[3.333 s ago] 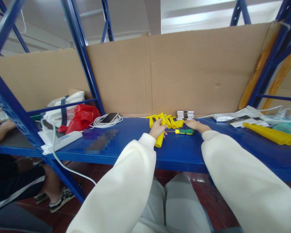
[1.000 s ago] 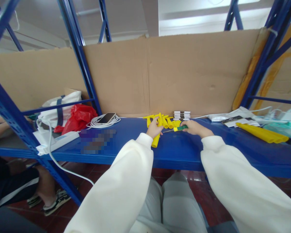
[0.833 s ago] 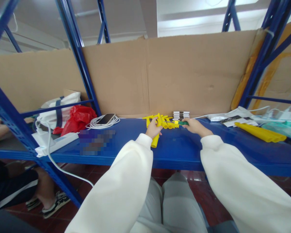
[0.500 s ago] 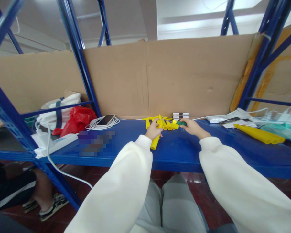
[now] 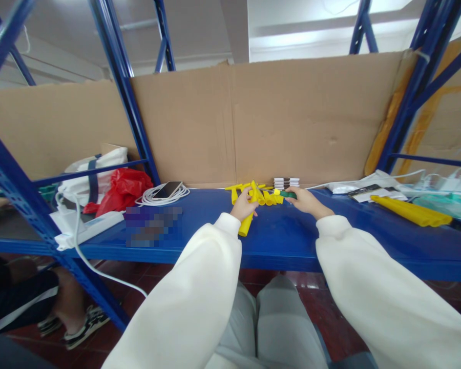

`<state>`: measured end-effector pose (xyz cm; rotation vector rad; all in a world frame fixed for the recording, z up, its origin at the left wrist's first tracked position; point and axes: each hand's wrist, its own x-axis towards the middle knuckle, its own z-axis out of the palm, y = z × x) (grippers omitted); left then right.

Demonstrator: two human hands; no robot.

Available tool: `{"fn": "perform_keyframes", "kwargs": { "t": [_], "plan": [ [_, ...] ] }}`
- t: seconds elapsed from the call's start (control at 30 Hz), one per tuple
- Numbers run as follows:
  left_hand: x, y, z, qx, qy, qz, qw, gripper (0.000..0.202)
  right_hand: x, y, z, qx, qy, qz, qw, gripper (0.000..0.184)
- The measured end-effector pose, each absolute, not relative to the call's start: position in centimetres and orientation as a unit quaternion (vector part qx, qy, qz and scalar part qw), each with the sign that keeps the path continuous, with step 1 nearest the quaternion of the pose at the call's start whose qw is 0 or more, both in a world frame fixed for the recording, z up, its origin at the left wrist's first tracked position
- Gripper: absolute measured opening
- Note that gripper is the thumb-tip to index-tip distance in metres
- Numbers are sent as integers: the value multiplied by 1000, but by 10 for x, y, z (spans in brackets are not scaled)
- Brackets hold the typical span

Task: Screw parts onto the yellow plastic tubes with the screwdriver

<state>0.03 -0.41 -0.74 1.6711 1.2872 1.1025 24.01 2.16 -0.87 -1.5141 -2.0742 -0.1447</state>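
Observation:
My left hand [image 5: 243,206] is closed around a yellow plastic piece with a tube-shaped handle [image 5: 246,227], its lower end pointing toward me. Held in my right hand [image 5: 307,201] is a screwdriver [image 5: 289,195] with a green and yellow handle. Its shaft points left at the top of the held piece; whether the tip touches it, I cannot tell. Several similar yellow pieces [image 5: 269,198] lie on the blue shelf [image 5: 288,236] just behind and between my hands.
A small stack of white and dark packets [image 5: 286,183] stands by the cardboard wall [image 5: 284,123]. Left are a phone [image 5: 168,190] on a coiled white cable, a red bag [image 5: 125,189] and a power strip [image 5: 96,225]. Yellow tubes [image 5: 411,211] lie right. Another person's leg [image 5: 67,297] shows lower left.
Both hands stay in nearly the same place with the yellow piece and the screwdriver. The view has shifted very slightly, and the other person's leg at the lower left moved a little.

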Motion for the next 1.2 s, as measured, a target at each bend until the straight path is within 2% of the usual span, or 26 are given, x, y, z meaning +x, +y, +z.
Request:
{"fn": "perform_keyframes", "kwargs": {
  "t": [0.97,1.1,1.2],
  "plan": [
    [1,-8,-3,654,492,421,391,72,243,29,-14,-539,-782,-43,309,23],
    [1,-9,-3,649,504,429,375,73,244,29,-13,-528,-779,-66,331,19],
    [0,-7,-5,657,504,431,359,73,244,27,-13,-535,-766,-92,345,23]
  ]
}}
